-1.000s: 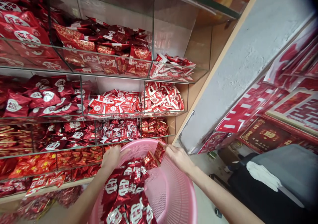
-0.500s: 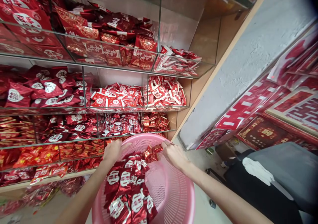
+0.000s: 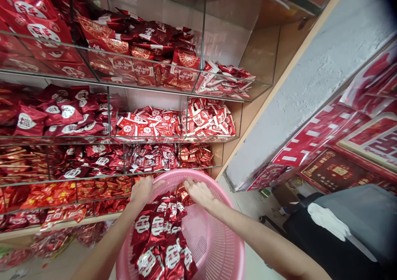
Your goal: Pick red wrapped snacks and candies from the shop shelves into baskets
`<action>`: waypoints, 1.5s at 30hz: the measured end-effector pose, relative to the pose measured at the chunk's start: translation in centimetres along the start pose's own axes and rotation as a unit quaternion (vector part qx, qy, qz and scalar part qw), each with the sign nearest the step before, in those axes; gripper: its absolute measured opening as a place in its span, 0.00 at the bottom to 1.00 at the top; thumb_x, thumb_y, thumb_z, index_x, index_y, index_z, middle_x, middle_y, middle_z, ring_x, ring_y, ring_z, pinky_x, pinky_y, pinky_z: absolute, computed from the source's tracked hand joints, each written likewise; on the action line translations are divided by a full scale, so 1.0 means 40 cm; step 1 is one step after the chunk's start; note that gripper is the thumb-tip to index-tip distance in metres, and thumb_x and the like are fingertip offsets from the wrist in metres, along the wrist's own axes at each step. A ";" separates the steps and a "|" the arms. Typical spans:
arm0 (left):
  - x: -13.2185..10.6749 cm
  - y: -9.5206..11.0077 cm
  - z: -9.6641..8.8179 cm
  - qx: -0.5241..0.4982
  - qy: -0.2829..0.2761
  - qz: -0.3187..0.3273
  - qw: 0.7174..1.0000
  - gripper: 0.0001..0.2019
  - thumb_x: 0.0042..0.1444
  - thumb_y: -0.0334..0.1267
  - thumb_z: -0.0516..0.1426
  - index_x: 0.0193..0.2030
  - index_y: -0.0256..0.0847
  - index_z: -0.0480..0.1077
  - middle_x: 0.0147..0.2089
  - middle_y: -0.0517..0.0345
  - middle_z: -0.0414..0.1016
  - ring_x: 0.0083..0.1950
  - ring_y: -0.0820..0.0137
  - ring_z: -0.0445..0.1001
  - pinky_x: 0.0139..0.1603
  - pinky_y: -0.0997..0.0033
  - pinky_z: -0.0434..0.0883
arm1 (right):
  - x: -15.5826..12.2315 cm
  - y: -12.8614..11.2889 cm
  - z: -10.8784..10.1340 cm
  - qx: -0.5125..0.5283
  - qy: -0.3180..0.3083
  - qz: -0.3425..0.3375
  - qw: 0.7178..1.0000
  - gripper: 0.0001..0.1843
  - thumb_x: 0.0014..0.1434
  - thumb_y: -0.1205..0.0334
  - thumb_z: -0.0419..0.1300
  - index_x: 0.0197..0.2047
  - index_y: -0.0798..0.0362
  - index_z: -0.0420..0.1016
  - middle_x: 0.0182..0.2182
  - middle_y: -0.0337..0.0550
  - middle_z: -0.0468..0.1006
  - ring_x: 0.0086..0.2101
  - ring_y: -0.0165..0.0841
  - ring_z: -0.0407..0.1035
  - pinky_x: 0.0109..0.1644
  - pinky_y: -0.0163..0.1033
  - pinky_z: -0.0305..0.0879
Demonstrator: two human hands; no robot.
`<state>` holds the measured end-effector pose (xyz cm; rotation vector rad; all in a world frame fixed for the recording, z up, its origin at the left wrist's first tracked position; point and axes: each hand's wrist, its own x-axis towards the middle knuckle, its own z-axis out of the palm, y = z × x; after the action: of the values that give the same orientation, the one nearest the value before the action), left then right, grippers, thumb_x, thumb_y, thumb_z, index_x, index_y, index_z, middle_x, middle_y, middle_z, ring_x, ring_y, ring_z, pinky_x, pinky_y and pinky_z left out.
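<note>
A pink plastic basket [image 3: 225, 230] with perforated walls stands below me, in front of the shelves. Glossy dark-red packets [image 3: 158, 226] with white printed labels lie in rows on its left side. My left hand [image 3: 142, 192] is closed at the basket's upper left rim, its thumb stretched over the inside; its fingertips are hidden. Inside the far part of the basket, my right hand [image 3: 198, 194] has its fingers curled on small shiny red-and-gold packets [image 3: 183, 195], partly covering them.
Glass-fronted shelves [image 3: 149, 92] hold many red packets in compartments. To the right are a grey wall [image 3: 297, 77], red printed decorations [image 3: 313, 135] and a dark chair [image 3: 335, 247] with a white glove [image 3: 328, 221] on it. Plastic-wrapped bundles [image 3: 49, 242] lie under the lowest shelf.
My right hand has moved left, from near the basket's right rim to over the small red-and-gold packets, which have shifted slightly left. My left hand stays at the rim.
</note>
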<state>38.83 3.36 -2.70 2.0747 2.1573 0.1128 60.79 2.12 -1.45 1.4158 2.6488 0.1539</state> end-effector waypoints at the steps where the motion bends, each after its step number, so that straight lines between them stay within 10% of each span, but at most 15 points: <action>1: -0.001 -0.001 0.000 0.000 -0.002 0.001 1.000 0.36 0.50 0.64 0.36 0.34 0.36 0.72 0.35 0.40 0.75 0.39 0.56 0.74 0.36 0.65 0.66 | 0.003 -0.003 0.009 -0.006 -0.001 -0.008 1.000 0.13 0.56 0.76 0.45 0.43 0.56 0.62 0.39 0.51 0.70 0.35 0.35 0.69 0.30 0.35 0.65; 8: -0.005 -0.002 -0.007 -0.009 -0.011 -0.001 1.000 0.33 0.54 0.59 0.35 0.34 0.35 0.71 0.35 0.39 0.75 0.39 0.58 0.74 0.37 0.66 0.66 | -0.009 -0.020 0.054 0.003 -0.006 0.004 1.000 0.18 0.52 0.79 0.47 0.46 0.56 0.61 0.41 0.51 0.70 0.34 0.34 0.70 0.31 0.36 0.65; 14: -0.002 -0.002 -0.004 -0.014 -0.008 0.001 1.000 0.31 0.54 0.58 0.37 0.33 0.36 0.70 0.34 0.41 0.75 0.38 0.57 0.74 0.35 0.65 0.66 | -0.028 0.023 -0.021 0.063 0.024 0.050 0.996 0.10 0.57 0.69 0.46 0.42 0.54 0.63 0.37 0.46 0.72 0.31 0.33 0.70 0.32 0.36 0.61; 18: 0.000 -0.005 0.002 -0.010 -0.009 0.000 1.000 0.31 0.54 0.58 0.37 0.33 0.36 0.70 0.34 0.40 0.75 0.39 0.56 0.74 0.36 0.64 0.66 | -0.054 0.109 -0.059 0.110 0.111 0.164 0.974 0.09 0.59 0.63 0.46 0.40 0.53 0.64 0.39 0.47 0.71 0.39 0.34 0.67 0.38 0.35 0.59; 22: -0.001 -0.002 0.005 -0.005 -0.002 0.004 1.000 0.31 0.54 0.58 0.36 0.33 0.36 0.70 0.33 0.40 0.75 0.38 0.54 0.74 0.35 0.62 0.66 | -0.062 0.166 -0.016 0.190 0.044 0.258 0.946 0.14 0.59 0.55 0.48 0.39 0.54 0.68 0.36 0.47 0.74 0.40 0.35 0.67 0.37 0.33 0.58; 35: 0.019 -0.035 -0.033 -0.032 -0.087 -0.023 0.995 0.33 0.47 0.64 0.38 0.31 0.37 0.70 0.38 0.40 0.75 0.39 0.54 0.73 0.35 0.62 0.66 | 0.001 0.113 0.041 0.244 0.017 0.240 0.939 0.30 0.55 0.36 0.40 0.36 0.52 0.70 0.29 0.46 0.75 0.32 0.34 0.70 0.29 0.32 0.52; 45: 0.063 0.046 -0.017 -0.036 -0.025 -0.013 0.999 0.39 0.45 0.68 0.35 0.32 0.35 0.72 0.36 0.40 0.75 0.40 0.53 0.73 0.37 0.62 0.66 | 0.033 0.107 0.071 0.282 0.041 0.212 0.935 0.28 0.55 0.38 0.43 0.35 0.53 0.69 0.28 0.43 0.75 0.30 0.32 0.69 0.28 0.32 0.51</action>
<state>40.47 5.99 -1.88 1.9871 2.1187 0.1313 64.04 5.64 -3.68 2.1832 2.5125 -0.5656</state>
